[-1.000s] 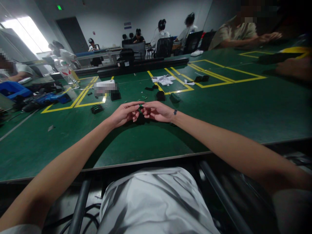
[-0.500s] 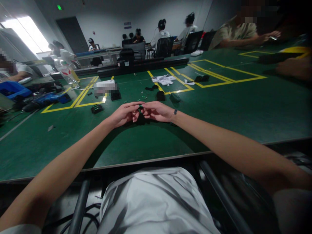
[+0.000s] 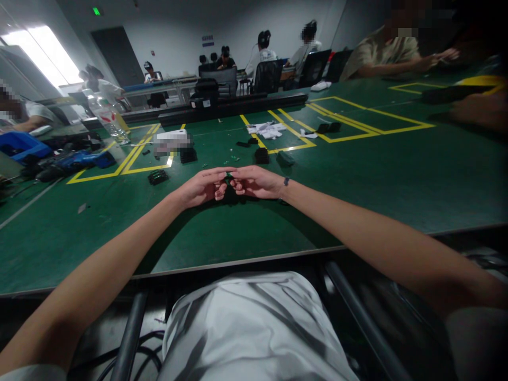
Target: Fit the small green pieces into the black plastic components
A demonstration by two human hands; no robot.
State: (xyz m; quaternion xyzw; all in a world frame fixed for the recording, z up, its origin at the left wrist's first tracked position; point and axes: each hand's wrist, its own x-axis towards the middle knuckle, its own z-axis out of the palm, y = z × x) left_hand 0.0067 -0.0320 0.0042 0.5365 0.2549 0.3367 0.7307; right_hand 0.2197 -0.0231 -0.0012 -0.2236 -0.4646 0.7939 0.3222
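Note:
My left hand [image 3: 202, 187] and my right hand [image 3: 256, 182] meet fingertip to fingertip just above the green table [image 3: 246, 227]. Pinched between both sets of fingers is a small dark green piece [image 3: 229, 175], mostly covered, so its kind does not show. Both hands are closed, with the lower fingers curled inward. Beyond them lie tiny green bits [image 3: 234, 158] and a black block-like part [image 3: 262, 155]. To the left sits another black part with green in it [image 3: 157, 177], near a dark block [image 3: 188, 154].
White crumpled paper [image 3: 266, 130] lies farther back inside yellow tape lines. At left are a clear bottle [image 3: 106, 119], a blue bin [image 3: 24, 146] and blue-black tools [image 3: 75, 163]. A co-worker [image 3: 389, 55] sits at the back right. The table's near edge [image 3: 246, 260] runs before my lap.
My hands stay almost in place, with only a slight shift of the fingers around the small green piece.

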